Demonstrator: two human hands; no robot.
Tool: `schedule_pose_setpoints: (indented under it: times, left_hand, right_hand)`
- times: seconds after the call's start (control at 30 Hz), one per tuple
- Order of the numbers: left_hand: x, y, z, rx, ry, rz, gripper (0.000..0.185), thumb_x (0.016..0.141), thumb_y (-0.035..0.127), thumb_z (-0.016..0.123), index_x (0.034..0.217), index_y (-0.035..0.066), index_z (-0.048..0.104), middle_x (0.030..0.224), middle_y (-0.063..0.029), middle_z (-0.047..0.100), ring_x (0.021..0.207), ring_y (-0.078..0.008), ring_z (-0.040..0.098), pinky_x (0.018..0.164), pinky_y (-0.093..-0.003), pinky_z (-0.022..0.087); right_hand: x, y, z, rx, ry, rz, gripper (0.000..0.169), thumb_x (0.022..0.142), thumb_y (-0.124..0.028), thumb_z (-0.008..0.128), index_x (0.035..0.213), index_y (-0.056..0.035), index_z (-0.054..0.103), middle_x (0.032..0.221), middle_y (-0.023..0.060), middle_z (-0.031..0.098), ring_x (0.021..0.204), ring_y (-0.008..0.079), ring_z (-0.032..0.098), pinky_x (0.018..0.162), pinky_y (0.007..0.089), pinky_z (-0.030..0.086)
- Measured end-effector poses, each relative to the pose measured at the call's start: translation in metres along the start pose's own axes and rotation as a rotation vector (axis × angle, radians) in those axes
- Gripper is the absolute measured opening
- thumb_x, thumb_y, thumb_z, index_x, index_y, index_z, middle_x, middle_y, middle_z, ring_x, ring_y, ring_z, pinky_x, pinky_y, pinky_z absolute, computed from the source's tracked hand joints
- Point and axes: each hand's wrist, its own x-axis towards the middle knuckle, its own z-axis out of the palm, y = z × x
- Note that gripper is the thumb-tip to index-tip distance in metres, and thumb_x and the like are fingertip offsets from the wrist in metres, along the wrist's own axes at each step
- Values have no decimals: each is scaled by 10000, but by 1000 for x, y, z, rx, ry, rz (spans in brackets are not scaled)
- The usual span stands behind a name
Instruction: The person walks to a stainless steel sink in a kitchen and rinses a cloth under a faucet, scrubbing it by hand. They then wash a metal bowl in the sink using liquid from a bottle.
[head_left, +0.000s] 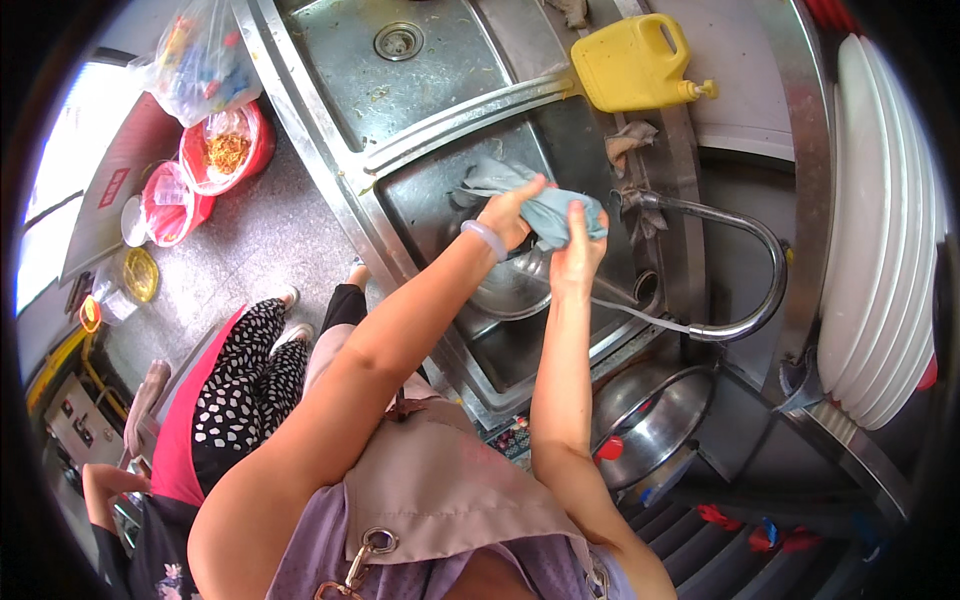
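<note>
A wet light-blue cloth (559, 210) is bunched between my two hands above the right-hand basin of a stainless steel sink (420, 199). My left hand (514, 214), with a pale bangle on its wrist, grips the cloth near its middle. At the cloth's right end, my right hand (581, 244) has its thumb on top and the fingers wrapped beneath. A greyish end of the cloth trails off to the left. Below the hands sits a round metal bowl (517, 296), partly hidden by my forearms. Water (637, 311) streams from the chrome gooseneck faucet (776, 255) towards the basin.
Beyond lies a second basin (420, 82) with a drain. A yellow plastic jerrycan (626, 64) and a crumpled rag (630, 142) are on the sink's ledge. White plates (877, 232) stand stacked at right. Red lined bins (176, 206) and another person (176, 442) are at left.
</note>
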Motion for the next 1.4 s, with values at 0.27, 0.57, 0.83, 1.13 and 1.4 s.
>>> schedule_pose_setpoints:
  times: [0.27, 0.57, 0.83, 1.13, 1.4]
  left_hand:
    - [-4, -36, 15, 388, 375, 86, 375, 887, 449, 524, 797, 93, 594, 727, -12, 592, 694, -181, 595, 619, -339, 476]
    - [-1, -36, 13, 548, 535, 57, 240, 854, 280, 544, 906, 58, 617, 791, -54, 592, 760, -190, 584, 695, -419, 493]
    - [14, -34, 0, 555, 769, 76, 276, 866, 329, 547, 843, 60, 600, 767, -102, 633, 783, -279, 629, 811, -406, 490]
    - [-7, -11, 26, 685, 268, -116, 458, 929, 528, 414, 1091, 133, 582, 998, -17, 644, 953, -229, 610, 823, -400, 464]
    - [0, 24, -21, 366, -342, -213, 306, 952, 207, 495, 1190, 17, 528, 1167, -92, 590, 1076, -222, 565, 964, -381, 422]
  right_hand:
    - [34, 16, 4, -929, 1, -618, 268, 788, -86, 627, 596, -17, 454, 643, 110, 478, 602, 253, 492, 567, 392, 386]
    - [60, 31, 1, -733, 219, -100, 352, 875, -280, 577, 693, 22, 563, 622, 100, 567, 578, 181, 509, 580, 359, 413]
    - [55, 35, 13, -861, 154, -61, 309, 882, -241, 573, 758, 41, 596, 699, 149, 623, 671, 181, 573, 618, 365, 428]
    - [72, 45, -43, -253, 476, 287, 464, 897, -396, 570, 1048, 42, 602, 1011, 163, 631, 857, 212, 626, 720, 367, 491]
    - [-4, -15, -43, 210, -228, 596, 431, 922, -221, 540, 1298, -37, 435, 1255, 120, 527, 1147, 262, 516, 973, 433, 418]
